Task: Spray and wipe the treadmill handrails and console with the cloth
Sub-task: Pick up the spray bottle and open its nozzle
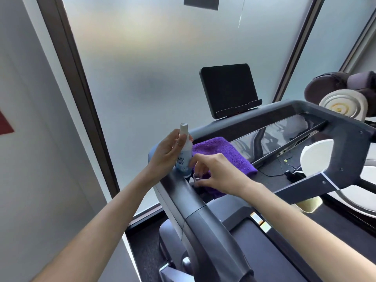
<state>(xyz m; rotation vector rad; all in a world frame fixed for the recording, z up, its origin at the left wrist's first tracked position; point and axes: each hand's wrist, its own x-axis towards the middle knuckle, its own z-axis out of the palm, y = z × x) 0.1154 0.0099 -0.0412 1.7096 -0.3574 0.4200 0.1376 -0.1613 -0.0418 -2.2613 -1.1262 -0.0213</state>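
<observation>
Left hand [168, 151] wrapped around a small spray bottle [184, 151], held upright above the front left corner of the treadmill frame, white nozzle on top, blue printed label facing the camera. Right hand [213, 171] low beside the bottle's base, fingers curled and pinching a small clear cap [196, 177] just over the near edge of the purple cloth [225, 157]. Cloth lying folded on the left end of the console [284, 127], one corner hanging over the inner edge toward the belt, its far edge against the raised front bar. Left handrail [195, 212] running from the corner under the bottle down toward the camera, bare along its whole length, close beside the frosted window [162, 58] and its dark frame. Right handrail [317, 186] angling away across the deck, well apart from both hands. Dark screen [228, 88] standing tilted back beyond the console, untouched. Open room between the rails above the belt [264, 251]; narrow gap between the left rail and the window. Rolled pale pad [343, 104] beyond the far right corner of the frame.
</observation>
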